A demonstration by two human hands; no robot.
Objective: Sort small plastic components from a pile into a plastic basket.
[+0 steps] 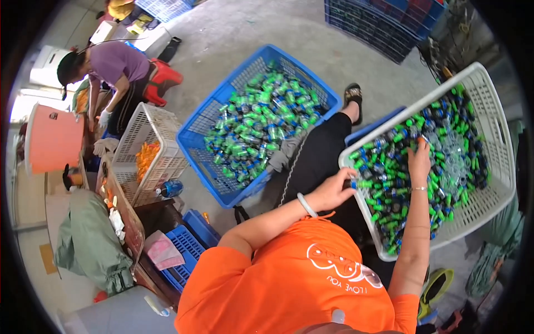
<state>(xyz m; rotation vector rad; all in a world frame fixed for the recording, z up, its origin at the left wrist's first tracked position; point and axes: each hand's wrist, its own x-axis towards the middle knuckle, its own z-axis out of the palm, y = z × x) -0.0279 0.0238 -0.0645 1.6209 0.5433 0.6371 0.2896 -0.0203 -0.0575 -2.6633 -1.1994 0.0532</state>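
A white slatted crate (489, 111) stands tilted at my right, filled with small plastic pieces (389, 181) that have bright green ends, dark bodies and blue bands. Clear plastic pieces (453, 158) lie in a heap among them. My left hand (332, 190) is at the crate's near-left rim, its fingertips pinched on one small plastic piece. Inside the crate, over the pieces, is my right hand (419, 161); its fingers are curled together, and a spot of orange shows at the tips. What they grip is too small to make out.
Left of my leg, a blue basket (194, 125) holds many similar green pieces. Beyond it stand a white crate (172, 128) with orange pieces (147, 158) and a bending person (119, 61) in purple. Dark blue crates (370, 28) are stacked behind. A blue tray (186, 245) lies lower left.
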